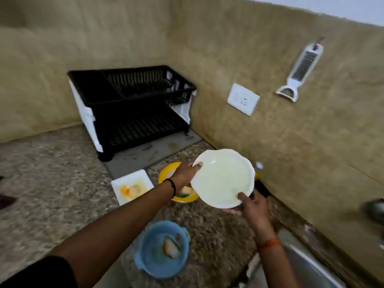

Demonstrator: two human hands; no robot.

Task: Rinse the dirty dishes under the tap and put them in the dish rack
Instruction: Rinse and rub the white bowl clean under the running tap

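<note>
Both my hands hold a white round plate (pixel 223 177) with a wavy rim above the counter. My left hand (pixel 187 173) grips its left edge, thumb on the rim. My right hand (pixel 250 206) grips its near edge, thumb on top and fingers underneath. The plate's face looks clean and wet. A black two-tier dish rack (pixel 133 107) stands in the far corner, apart from the plate, and its tiers look empty. On the counter lie a dirty white square plate (pixel 132 187), a yellow bowl (pixel 170 173) partly hidden by my left hand, and a dirty blue bowl (pixel 163 249).
The steel sink (pixel 307 265) shows at the lower right edge, with a blurred metal tap (pixel 374 208) at the far right. A grey mat (pixel 149 156) lies under the rack. On the right wall are a white socket (pixel 243 99) and a hanging white grater (pixel 301 71).
</note>
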